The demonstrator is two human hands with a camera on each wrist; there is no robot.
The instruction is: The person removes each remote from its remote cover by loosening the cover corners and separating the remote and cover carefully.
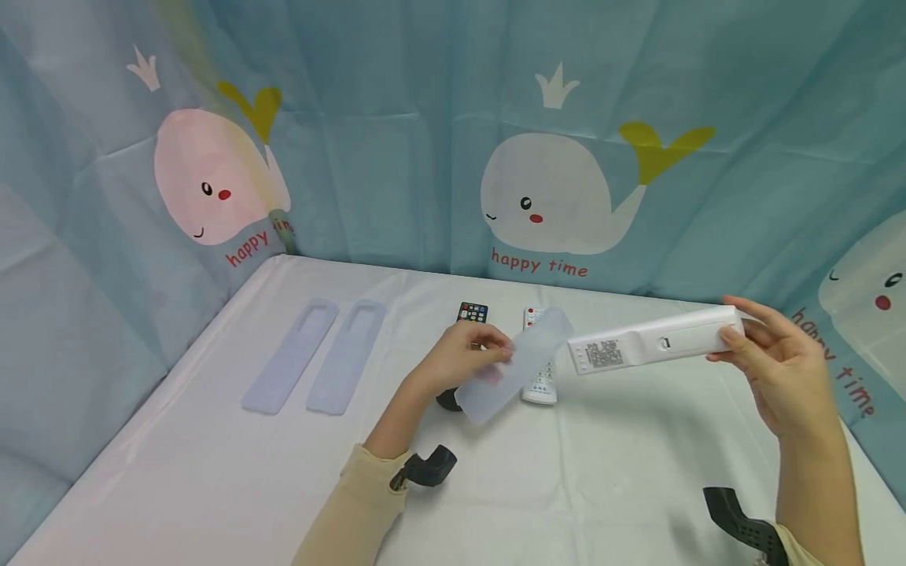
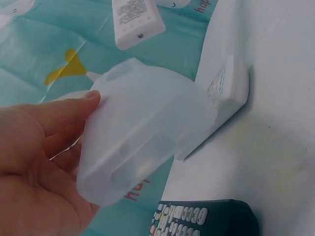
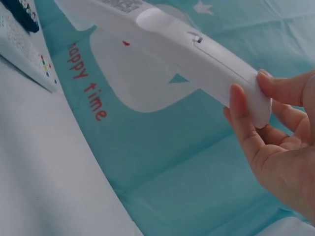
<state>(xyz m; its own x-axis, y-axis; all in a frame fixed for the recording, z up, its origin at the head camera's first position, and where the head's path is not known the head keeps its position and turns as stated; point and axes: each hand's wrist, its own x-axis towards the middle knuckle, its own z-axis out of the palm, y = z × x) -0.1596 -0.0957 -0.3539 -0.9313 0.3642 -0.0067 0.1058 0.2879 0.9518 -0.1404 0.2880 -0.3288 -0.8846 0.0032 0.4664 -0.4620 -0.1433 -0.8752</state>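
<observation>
Take the white remote (image 1: pixel 541 369) lying on the table (image 1: pixel 637 472) as your landmark. Just left of it lies the black remote (image 1: pixel 472 313), with hardly any gap between. Well to its left, two clear sleeves (image 1: pixel 314 355) lie side by side. Nearer you than the white remote, the cloth lies bare and wide. Behind it, the whale curtain (image 1: pixel 552 196) walls off the far edge.

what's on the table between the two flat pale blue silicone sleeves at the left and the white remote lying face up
In the head view, a black remote lies between the flat pale blue silicone sleeves and the white remote on the table; the left hand hovers there too, holding a third translucent sleeve.
</observation>
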